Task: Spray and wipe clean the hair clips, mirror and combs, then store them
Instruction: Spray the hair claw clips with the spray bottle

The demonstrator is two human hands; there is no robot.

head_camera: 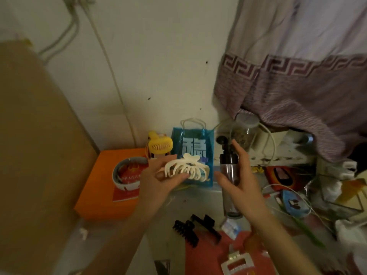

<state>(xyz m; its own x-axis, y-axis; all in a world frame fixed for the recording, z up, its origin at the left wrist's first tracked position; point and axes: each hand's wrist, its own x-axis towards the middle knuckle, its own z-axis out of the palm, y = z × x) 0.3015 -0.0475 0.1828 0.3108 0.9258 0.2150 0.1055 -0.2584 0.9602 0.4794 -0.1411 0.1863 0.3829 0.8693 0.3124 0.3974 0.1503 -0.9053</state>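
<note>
My left hand (158,181) pinches a large cream claw hair clip (186,167), held up in front of the blue bag. My right hand (240,175) grips a dark spray bottle (230,175) with a black pump top, its nozzle facing the clip. On the table below lie two black claw clips (185,232) (206,225). A white rectangular clip (237,263) rests on a red cloth (206,255) at the bottom. No mirror or combs can be made out.
An orange box (95,197) at left carries a white ring and a red booklet. A yellow mini fan (159,146) and a blue gift bag (206,143) stand by the wall. A jar (245,133), cables and clutter fill the right side under a purple curtain (294,100).
</note>
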